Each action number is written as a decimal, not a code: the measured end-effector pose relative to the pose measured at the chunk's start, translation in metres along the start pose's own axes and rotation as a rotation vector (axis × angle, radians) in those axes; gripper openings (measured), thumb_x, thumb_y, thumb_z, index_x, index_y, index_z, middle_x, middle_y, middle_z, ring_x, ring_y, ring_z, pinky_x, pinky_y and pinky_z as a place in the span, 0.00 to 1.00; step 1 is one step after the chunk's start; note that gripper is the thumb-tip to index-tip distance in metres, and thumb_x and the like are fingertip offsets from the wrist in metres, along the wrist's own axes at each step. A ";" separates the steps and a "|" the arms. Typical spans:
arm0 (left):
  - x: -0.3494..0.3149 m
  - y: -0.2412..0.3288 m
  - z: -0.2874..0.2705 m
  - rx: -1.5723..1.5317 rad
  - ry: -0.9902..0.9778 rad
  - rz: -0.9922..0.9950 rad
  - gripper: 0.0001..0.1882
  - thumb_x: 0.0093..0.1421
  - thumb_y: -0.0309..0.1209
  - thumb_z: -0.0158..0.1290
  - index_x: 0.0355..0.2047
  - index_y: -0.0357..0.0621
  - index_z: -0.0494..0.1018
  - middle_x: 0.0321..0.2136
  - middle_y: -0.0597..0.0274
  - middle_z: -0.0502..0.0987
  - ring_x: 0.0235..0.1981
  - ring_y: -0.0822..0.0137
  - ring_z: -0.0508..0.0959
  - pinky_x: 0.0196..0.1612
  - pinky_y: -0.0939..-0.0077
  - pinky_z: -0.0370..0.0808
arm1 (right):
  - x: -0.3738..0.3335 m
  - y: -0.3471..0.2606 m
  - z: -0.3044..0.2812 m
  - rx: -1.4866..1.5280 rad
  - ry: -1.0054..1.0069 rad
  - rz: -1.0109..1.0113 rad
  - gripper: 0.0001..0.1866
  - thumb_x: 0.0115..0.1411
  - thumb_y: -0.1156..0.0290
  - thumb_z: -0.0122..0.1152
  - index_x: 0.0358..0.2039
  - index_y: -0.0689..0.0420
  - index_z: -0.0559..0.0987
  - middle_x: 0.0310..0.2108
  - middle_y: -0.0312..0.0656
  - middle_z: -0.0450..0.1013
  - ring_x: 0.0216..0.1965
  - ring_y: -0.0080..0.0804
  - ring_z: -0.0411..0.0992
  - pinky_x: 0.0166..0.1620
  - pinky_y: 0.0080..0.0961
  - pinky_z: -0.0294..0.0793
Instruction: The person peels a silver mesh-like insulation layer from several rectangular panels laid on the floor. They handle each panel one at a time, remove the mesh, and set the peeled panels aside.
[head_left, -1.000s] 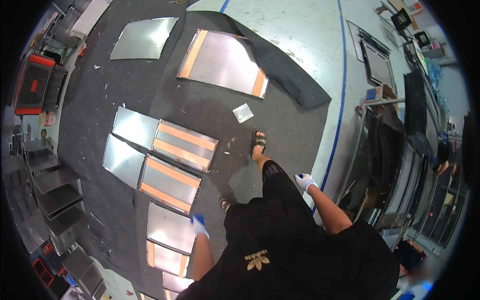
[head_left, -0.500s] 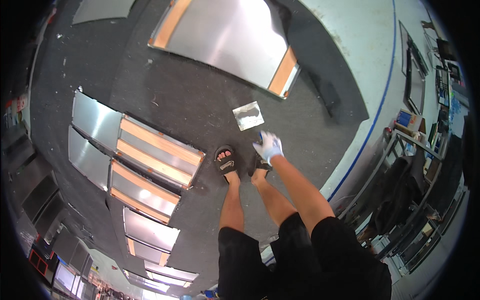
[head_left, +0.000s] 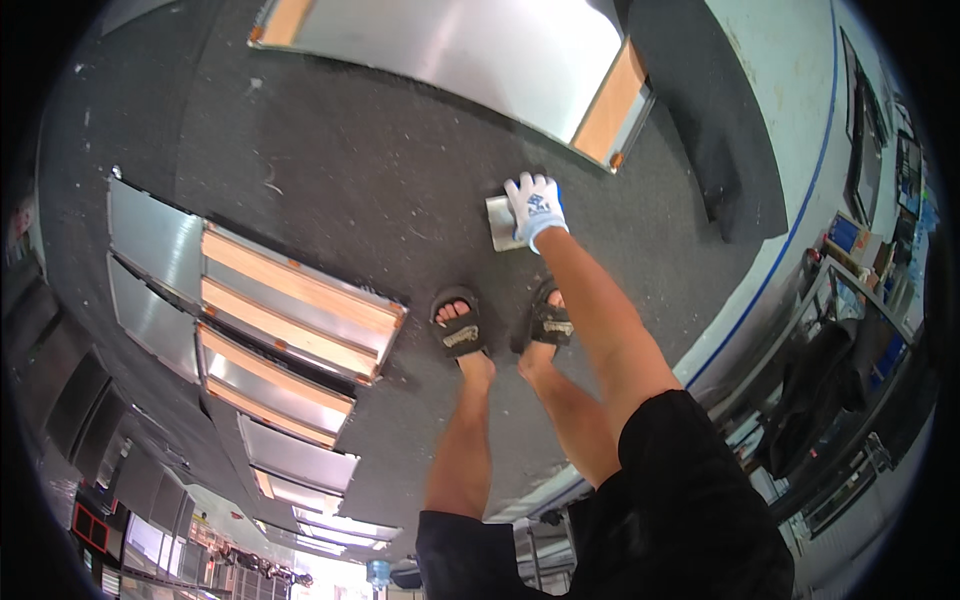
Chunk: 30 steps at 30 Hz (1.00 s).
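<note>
My right hand [head_left: 535,205], in a white glove with a blue print, reaches down over a small square silvery metal plate [head_left: 503,226] on the dark floor. It covers the plate's right part. The fingers are stretched out and slightly apart, pointing away from me; the thumb side is hard to make out. Whether the palm presses on the plate is hidden. My left hand is out of view. Just beyond lies a large shiny metal panel [head_left: 450,50] with wood strips at its ends.
Several metal panels with wooden battens [head_left: 300,290] lie in a row at the left. My sandalled feet [head_left: 458,322] stand below the plate. A dark sheet [head_left: 725,130] lies at the far right, and a metal rack with stored items [head_left: 830,350] stands at the right.
My right hand has moved away from my feet, from beside the plate to over it. The view has shifted, and the large panel shows higher in it.
</note>
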<state>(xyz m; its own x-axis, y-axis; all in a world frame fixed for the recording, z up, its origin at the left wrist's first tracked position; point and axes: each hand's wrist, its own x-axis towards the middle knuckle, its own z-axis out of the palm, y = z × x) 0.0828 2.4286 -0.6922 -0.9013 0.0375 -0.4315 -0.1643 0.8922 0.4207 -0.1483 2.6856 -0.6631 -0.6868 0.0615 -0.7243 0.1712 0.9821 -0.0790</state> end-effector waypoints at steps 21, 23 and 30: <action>-0.182 -0.002 -0.574 -0.645 0.107 -0.572 0.08 0.68 0.32 0.56 0.37 0.40 0.78 0.27 0.59 0.78 0.27 0.68 0.76 0.32 0.70 0.77 | -0.820 0.108 -0.158 0.654 0.192 0.906 0.26 0.59 0.48 0.65 0.42 0.62 0.85 0.38 0.58 0.81 0.44 0.58 0.80 0.48 0.46 0.79; -0.093 0.048 -0.593 -1.013 0.073 -0.265 0.07 0.70 0.34 0.55 0.36 0.46 0.76 0.25 0.65 0.75 0.25 0.70 0.76 0.28 0.74 0.75 | -0.853 0.083 -0.152 0.789 0.316 1.034 0.25 0.58 0.50 0.67 0.38 0.63 0.85 0.36 0.59 0.81 0.42 0.58 0.80 0.45 0.47 0.79; 0.112 0.340 -0.667 -1.051 0.022 0.008 0.06 0.69 0.26 0.54 0.43 0.37 0.78 0.34 0.55 0.82 0.32 0.64 0.83 0.39 0.71 0.82 | -0.863 0.002 -0.116 1.073 0.830 1.448 0.18 0.60 0.56 0.67 0.32 0.61 0.85 0.31 0.56 0.82 0.36 0.56 0.82 0.40 0.46 0.78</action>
<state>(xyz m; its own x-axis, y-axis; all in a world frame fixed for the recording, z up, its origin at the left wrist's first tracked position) -0.3413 2.4363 -0.0655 -0.9092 0.0246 -0.4155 -0.4139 0.0520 0.9088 0.3630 2.6551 0.0411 0.2835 0.9378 -0.2003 0.8666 -0.3400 -0.3652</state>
